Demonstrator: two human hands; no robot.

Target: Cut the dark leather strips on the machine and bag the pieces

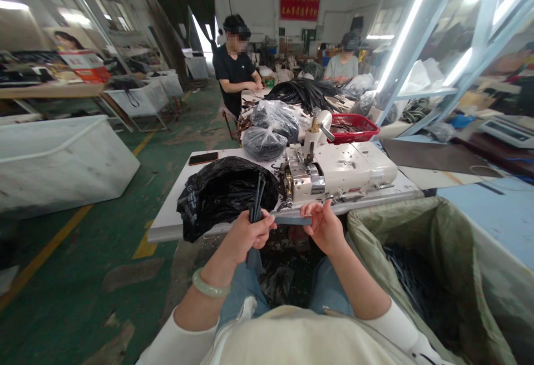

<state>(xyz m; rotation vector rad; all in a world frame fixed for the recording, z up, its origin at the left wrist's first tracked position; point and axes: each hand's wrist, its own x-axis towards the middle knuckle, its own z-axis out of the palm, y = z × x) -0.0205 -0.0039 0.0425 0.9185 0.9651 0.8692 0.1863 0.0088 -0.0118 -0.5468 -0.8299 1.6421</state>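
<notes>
Left hand: our left hand point(250, 234) is closed around a bundle of dark strips point(257, 201), the thin ends poking up above the fist and the wider ends hanging below it.
Loose strip: one flat grey strip point(293, 221) runs sideways from our left thumb and fingers towards the other hand, above our lap and in front of the table edge.
Right hand: our right hand point(323, 227) is half curled, its fingers a little apart, with the far end of the grey strip at the fingers; we cannot tell whether they pinch it.
Bracelet: a pale green bracelet point(211, 284) circles our left forearm.
Black bag: just beyond our left hand, a black plastic bag point(192, 201) lies open on the white table point(167, 221).
Machine: we see a white machine point(350, 166) with metal parts on the table, right of the bag.
Phone: a dark phone point(203, 158) lies behind the black bag.
Clear bags: clear plastic bags point(265, 141) with dark contents sit behind the machine, near a red basket point(367, 124).
Sack: to our right, a green sack point(444, 226) stands open, dark pieces point(413, 281) inside.
Co-worker: across from us, a person in a black shirt point(234, 70) works beside a heap of black strips point(306, 93).
</notes>
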